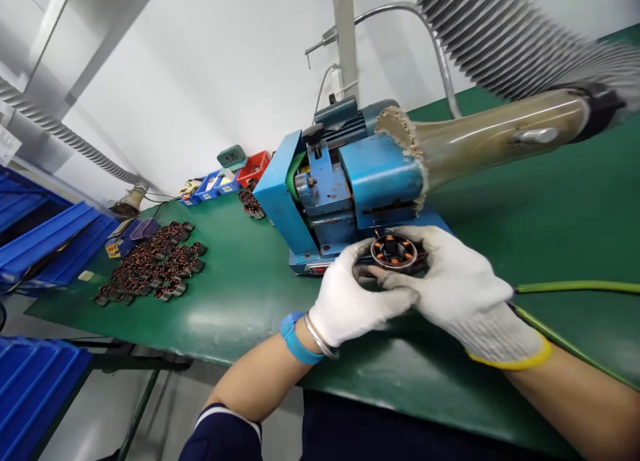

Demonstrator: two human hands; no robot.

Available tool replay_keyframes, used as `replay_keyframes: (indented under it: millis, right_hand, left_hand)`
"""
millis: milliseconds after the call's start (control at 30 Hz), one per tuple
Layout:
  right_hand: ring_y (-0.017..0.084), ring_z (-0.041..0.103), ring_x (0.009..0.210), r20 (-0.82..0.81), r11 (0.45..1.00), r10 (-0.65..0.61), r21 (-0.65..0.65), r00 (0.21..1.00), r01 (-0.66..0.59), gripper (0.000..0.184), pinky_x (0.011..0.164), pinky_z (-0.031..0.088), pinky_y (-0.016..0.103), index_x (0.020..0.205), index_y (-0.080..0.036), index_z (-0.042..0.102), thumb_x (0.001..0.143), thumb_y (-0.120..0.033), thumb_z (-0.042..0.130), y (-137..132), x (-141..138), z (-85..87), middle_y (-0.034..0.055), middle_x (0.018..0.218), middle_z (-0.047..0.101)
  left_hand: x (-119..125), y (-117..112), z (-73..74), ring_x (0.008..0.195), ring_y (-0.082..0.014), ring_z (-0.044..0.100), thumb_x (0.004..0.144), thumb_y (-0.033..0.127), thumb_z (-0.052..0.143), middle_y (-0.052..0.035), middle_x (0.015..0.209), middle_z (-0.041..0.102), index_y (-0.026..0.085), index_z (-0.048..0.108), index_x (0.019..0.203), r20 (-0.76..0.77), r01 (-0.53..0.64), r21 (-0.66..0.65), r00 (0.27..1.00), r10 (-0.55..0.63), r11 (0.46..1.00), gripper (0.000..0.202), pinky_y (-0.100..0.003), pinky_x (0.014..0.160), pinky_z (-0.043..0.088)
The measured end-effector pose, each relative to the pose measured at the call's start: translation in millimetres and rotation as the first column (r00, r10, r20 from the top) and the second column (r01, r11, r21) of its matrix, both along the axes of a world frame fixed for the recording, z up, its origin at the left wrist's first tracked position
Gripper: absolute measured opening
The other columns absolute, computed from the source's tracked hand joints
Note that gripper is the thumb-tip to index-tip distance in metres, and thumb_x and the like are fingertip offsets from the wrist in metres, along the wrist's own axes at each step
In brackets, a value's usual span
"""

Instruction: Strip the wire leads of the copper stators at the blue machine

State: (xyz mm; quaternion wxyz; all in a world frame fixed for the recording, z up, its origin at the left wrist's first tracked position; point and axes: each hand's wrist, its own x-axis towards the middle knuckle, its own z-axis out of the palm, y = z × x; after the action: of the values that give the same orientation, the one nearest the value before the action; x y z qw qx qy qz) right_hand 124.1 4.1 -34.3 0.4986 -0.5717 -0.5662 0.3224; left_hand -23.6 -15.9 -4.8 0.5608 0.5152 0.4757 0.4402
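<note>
As the head camera looks down on a blue machine, a gloved left hand and right hand grip a copper-wound ring between them, just in front of the machine. To the machine's left, similar wound parts crowd the green worktop; a red bin stands beyond its left side, and a tan duct extends from its right.

Coil-wound metal ring — face up.
</note>
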Motion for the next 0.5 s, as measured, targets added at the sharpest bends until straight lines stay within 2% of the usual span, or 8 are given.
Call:
replay_keyframes:
  millis: [100,267,367,500]
  right_hand:
    - [0.041,0.074,0.100,0.016,0.997,-0.072,-0.018,0.997,0.072,0.054,0.095,0.061,0.059,0.109,-0.024,0.073,0.061,-0.047,0.083,6,-2,8.8,0.0130,0.105,0.077]
    - [0.042,0.073,0.105,0.139,0.990,-0.130,0.068,0.982,0.121,0.036,0.099,0.059,0.054,0.103,-0.023,0.071,0.073,-0.040,0.081,16,-6,25.3,0.0150,0.107,0.077]
    - [0.041,0.073,0.104,0.194,0.985,-0.171,0.062,0.966,0.162,0.036,0.096,0.060,0.051,0.104,-0.021,0.071,0.074,-0.037,0.082,19,-8,30.4,0.0156,0.108,0.077]
    - [0.039,0.073,0.102,0.239,0.978,-0.211,0.041,0.948,0.207,0.039,0.095,0.060,0.048,0.106,-0.020,0.072,0.073,-0.038,0.082,19,-11,35.8,0.0154,0.107,0.078]
  left_hand:
    - [17,8,2.1,0.092,-0.0241,0.074,0.056,0.031,0.098,-0.0047,0.093,0.078,0.017,0.071,0.117,0.085,-0.089,0.004,0.992,0.088,0.996,0.068,-0.040,0.094,0.061]
    - [27,26,17.2,0.079,-0.0171,0.069,0.060,0.024,0.092,0.0007,0.078,0.073,0.016,0.075,0.097,0.069,-0.208,0.028,0.976,0.205,0.978,0.042,-0.033,0.086,0.058]
    - [30,31,20.7,0.071,-0.0129,0.064,0.065,0.022,0.087,0.0043,0.068,0.065,0.016,0.074,0.089,0.083,-0.242,0.048,0.968,0.238,0.969,0.028,-0.028,0.080,0.056]
    - [33,34,22.0,0.066,-0.0092,0.057,0.066,0.021,0.088,0.0070,0.063,0.059,0.016,0.072,0.083,0.097,-0.267,0.063,0.961,0.260,0.962,0.023,-0.025,0.077,0.052]
